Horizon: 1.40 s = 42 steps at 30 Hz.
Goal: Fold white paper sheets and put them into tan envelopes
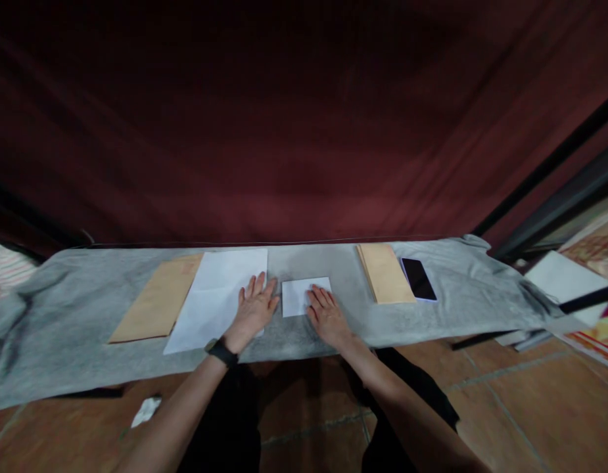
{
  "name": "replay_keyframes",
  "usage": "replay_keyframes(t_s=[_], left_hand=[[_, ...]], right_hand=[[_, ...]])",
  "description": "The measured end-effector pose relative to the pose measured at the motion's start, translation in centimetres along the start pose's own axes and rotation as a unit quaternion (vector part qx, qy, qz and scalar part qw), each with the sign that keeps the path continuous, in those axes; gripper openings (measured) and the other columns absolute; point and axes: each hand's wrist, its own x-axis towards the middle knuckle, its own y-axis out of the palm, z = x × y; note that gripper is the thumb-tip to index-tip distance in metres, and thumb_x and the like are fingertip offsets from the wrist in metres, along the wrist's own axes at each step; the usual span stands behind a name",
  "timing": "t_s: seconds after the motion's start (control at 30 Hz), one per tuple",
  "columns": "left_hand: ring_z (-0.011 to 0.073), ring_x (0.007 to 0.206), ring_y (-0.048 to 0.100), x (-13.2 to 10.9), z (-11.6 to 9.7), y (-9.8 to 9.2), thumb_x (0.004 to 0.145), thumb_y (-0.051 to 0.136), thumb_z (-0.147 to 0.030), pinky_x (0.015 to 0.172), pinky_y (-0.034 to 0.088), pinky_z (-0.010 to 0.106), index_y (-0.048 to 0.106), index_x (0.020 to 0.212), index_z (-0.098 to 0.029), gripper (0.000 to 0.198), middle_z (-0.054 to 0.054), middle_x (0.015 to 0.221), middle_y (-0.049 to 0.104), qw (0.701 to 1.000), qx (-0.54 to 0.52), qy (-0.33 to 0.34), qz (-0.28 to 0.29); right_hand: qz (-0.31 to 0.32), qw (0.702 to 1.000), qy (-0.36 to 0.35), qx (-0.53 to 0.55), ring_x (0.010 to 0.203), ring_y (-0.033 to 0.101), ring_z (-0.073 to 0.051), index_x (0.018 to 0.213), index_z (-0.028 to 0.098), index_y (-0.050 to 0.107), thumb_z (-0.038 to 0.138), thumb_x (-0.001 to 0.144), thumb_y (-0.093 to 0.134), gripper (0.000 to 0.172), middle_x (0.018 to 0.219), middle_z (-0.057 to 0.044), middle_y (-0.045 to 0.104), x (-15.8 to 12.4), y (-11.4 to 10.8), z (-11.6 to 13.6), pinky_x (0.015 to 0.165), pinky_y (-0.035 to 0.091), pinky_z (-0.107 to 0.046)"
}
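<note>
A small folded white paper (294,299) lies flat on the grey cloth at the middle of the bench. My right hand (327,315) rests on its right part, fingers stretched out and lying flat. To the left, my left hand (256,305), with a dark watch on the wrist, is spread over the right edge of a large white sheet (217,289). That sheet shows a crease across it. Beside the sheet on the left lie brown envelopes (158,299), partly covered along one edge by the white paper.
A stack of brown envelopes (386,272) and a phone (419,279) with a dark screen lie to the right on the grey cloth (456,289). Behind the bench hangs a dark red curtain (304,164). A crumpled white tissue (146,411) is on the tiled floor.
</note>
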Motion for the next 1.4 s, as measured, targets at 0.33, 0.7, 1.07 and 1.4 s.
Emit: replay_keyframes(t_s=[0.33, 0.7, 1.07, 1.4], left_hand=[[0.0248, 0.15, 0.031, 2.8, -4.4, 1.9, 0.103, 0.032, -0.034, 0.122, 0.028, 0.044, 0.043, 0.15, -0.014, 0.053, 0.013, 0.16, 0.037, 0.993, -0.065, 0.103, -0.004], [0.0262, 0.152, 0.027, -1.0, -5.0, 4.2, 0.102, 0.033, -0.047, 0.125, 0.016, 0.048, 0.046, 0.149, -0.014, 0.059, 0.013, 0.159, 0.039, 0.985, 0.018, 0.162, -0.052], [0.0371, 0.151, 0.024, 0.0, 0.3, 2.1, 0.101, 0.038, -0.047, 0.118, 0.017, 0.069, 0.039, 0.153, -0.014, 0.062, 0.016, 0.163, 0.028, 0.998, 0.067, 0.002, 0.007], [0.0333, 0.15, 0.028, -0.3, 0.1, 2.8, 0.102, 0.032, -0.033, 0.121, 0.021, 0.059, 0.043, 0.15, -0.008, 0.055, 0.017, 0.161, 0.033, 0.998, 0.047, 0.04, -0.029]], right_hand=[[0.025, 0.999, 0.022, -0.028, 0.149, 0.031, -0.027, 0.155, 0.025, 0.037, 0.04, 0.106, 0.033, 0.051, 0.162, -0.006, 0.033, 0.4, 0.2, -0.3, 0.122, 0.02, -0.052], [0.01, 0.998, 0.033, -0.055, 0.15, 0.03, -0.025, 0.156, 0.022, 0.035, 0.033, 0.106, 0.033, 0.051, 0.163, -0.006, 0.031, 0.7, 0.6, -1.9, 0.122, 0.022, -0.048], [0.029, 0.995, 0.077, -0.055, 0.149, 0.032, -0.03, 0.155, 0.019, 0.036, 0.042, 0.105, 0.035, 0.055, 0.163, -0.01, 0.03, 1.1, 0.1, -2.6, 0.121, 0.022, -0.051], [0.012, 0.988, 0.136, -0.072, 0.149, 0.03, -0.031, 0.156, 0.014, 0.034, 0.038, 0.105, 0.027, 0.057, 0.163, -0.011, 0.031, 0.7, 0.2, -4.8, 0.121, 0.022, -0.054]])
